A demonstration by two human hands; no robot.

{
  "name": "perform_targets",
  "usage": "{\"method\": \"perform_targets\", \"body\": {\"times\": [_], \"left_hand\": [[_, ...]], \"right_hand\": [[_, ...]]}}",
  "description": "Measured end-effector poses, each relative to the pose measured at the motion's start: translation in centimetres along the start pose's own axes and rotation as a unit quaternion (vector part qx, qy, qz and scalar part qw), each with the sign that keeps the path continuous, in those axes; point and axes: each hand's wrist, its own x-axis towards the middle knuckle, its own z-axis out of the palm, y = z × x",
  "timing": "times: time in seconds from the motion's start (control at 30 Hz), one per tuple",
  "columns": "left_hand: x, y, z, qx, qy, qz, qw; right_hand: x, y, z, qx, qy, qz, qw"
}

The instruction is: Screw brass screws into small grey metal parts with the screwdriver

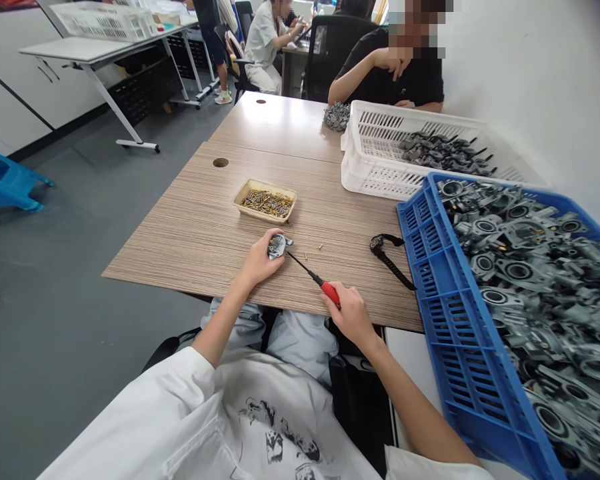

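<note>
My left hand (262, 259) is closed around a small grey cast-metal part (277, 246), held just above the table's near side. In my right hand (351, 312) is a screwdriver (329, 291) with a red and black handle, gripped by the handle. Its dark shaft points up and left, the tip close to the metal part; whether it touches cannot be made out. Two small brass screws (307, 256) lie on the wood to the right of the part. Beyond my left hand stands a shallow cream tray (240, 208) full of brass and silver-coloured screws.
A blue crate (433, 293) heaped with grey metal castings (520, 270) rises at the right. Behind it stands a white crate (380, 180) holding more parts. A black wristwatch (377, 243) lies by the blue crate. Across the table (180, 220) sits a person in black.
</note>
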Motion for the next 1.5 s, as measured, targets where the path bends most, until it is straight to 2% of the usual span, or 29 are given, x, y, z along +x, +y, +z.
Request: {"method": "perform_targets", "body": {"times": [0.2,1.5], "left_hand": [[0.07,0.25,-0.07,0.007,-0.005,0.003,1.0],[0.0,-0.24,0.09,0.005,-0.004,0.016,1.0]], "right_hand": [[0.0,0.07,0.03,-0.004,-0.017,-0.009,1.0],[0.06,0.11,0.06,-0.005,-0.007,-0.022,1.0]]}}
